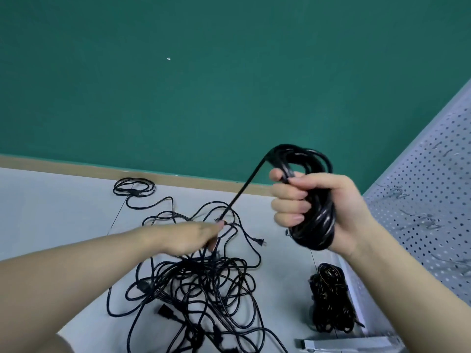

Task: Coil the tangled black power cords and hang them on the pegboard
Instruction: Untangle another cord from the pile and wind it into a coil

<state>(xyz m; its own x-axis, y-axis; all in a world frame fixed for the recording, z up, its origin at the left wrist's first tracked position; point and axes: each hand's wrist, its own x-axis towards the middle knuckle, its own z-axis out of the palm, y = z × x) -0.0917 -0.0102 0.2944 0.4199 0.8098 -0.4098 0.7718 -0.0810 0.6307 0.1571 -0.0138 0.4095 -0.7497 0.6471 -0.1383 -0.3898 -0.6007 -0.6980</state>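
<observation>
My right hand grips a thick coil of black power cord, held up in front of the green wall. One taut strand runs from the top of the coil down and left to my left hand, which pinches its end near the plug, above the floor. Below lies a tangled heap of black cords with several plugs showing. The white pegboard stands at the right with metal hooks on it.
A small loose coil lies on the grey floor near the wall's wooden skirting. A dark bundle of cords rests at the pegboard's foot. A grey metal bar lies at the bottom right.
</observation>
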